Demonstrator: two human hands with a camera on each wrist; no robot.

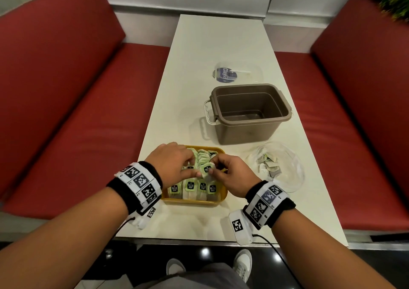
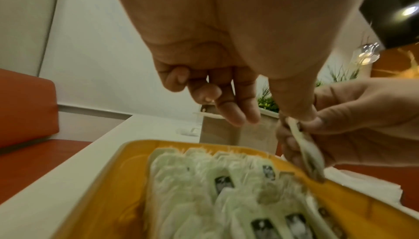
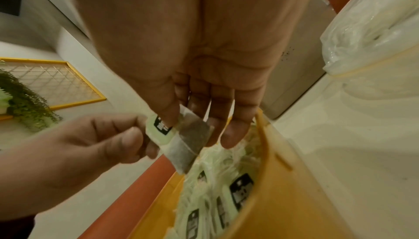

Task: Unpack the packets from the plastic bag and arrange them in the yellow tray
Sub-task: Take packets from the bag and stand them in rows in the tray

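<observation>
The yellow tray [image 1: 192,203] sits at the table's near edge with several green-tagged tea packets [image 1: 191,187] standing in rows. Both hands hover over it and share one packet [image 1: 207,170]. My left hand [image 1: 194,168] pinches its green tag from the left. My right hand [image 1: 215,169] pinches the bag part from the right, thumb in front and fingers behind. The right wrist view shows this packet [image 3: 186,144] hanging just above the tray [image 3: 283,189]. The clear plastic bag [image 1: 276,167] lies right of the tray with several packets inside.
An open brown plastic bin [image 1: 250,111] stands beyond the tray on the white table [image 1: 199,56]. A clear lid [image 1: 236,71] lies farther back. Red bench seats [image 1: 77,111] flank the table on both sides.
</observation>
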